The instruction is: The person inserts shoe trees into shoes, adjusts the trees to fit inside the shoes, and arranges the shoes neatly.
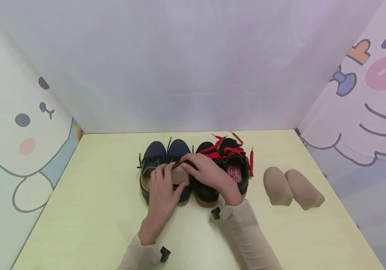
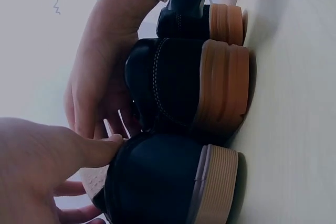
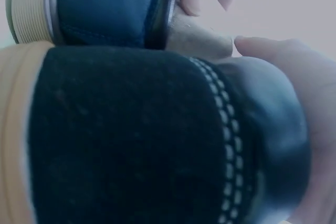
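Observation:
A beige shoe insert (image 1: 180, 175) sits in the opening of the right navy shoe (image 1: 178, 148), its end showing above the heel collar in the right wrist view. My left hand (image 1: 161, 189) holds this insert between thumb and fingers, the thumb at the heel side. From the right, my right hand (image 1: 208, 170) reaches over a black shoe and pinches the navy shoe's upper near the tongue, its thumb close to the insert. The left navy shoe (image 1: 155, 152) stands alongside, partly covered by my left hand.
Black shoes with red laces (image 1: 235, 150) stand directly right of the navy pair, under my right forearm. Two more beige shoe inserts (image 1: 278, 186) lie at the table's right. Cartoon-printed side walls and a plain back wall (image 1: 193, 75) surround the pale table (image 1: 88, 210).

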`<action>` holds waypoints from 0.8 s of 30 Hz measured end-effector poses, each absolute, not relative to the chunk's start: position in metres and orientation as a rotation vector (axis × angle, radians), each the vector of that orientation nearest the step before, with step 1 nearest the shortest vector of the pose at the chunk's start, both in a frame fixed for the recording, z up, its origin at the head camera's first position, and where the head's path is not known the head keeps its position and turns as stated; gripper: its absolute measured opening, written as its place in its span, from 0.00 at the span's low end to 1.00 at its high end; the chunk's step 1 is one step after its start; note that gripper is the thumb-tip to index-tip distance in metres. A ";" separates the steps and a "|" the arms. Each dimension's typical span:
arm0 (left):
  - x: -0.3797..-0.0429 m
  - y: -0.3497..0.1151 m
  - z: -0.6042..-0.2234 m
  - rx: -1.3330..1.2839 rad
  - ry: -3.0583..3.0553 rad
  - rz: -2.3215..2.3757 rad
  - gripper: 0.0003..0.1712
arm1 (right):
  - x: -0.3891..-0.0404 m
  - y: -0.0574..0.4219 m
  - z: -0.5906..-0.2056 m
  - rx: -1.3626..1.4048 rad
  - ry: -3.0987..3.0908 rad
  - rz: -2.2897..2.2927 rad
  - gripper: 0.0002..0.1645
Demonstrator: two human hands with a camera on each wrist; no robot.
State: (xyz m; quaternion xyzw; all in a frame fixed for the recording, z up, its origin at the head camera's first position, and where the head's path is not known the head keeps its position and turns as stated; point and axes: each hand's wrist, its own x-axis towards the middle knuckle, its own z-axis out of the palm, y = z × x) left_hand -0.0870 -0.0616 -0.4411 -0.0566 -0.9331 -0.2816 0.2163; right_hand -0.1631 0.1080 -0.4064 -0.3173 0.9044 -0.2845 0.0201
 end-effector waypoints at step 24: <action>-0.085 -0.061 -0.434 -0.126 -2.697 -0.840 0.43 | -0.160 0.109 -0.406 -1.032 2.775 -0.818 0.29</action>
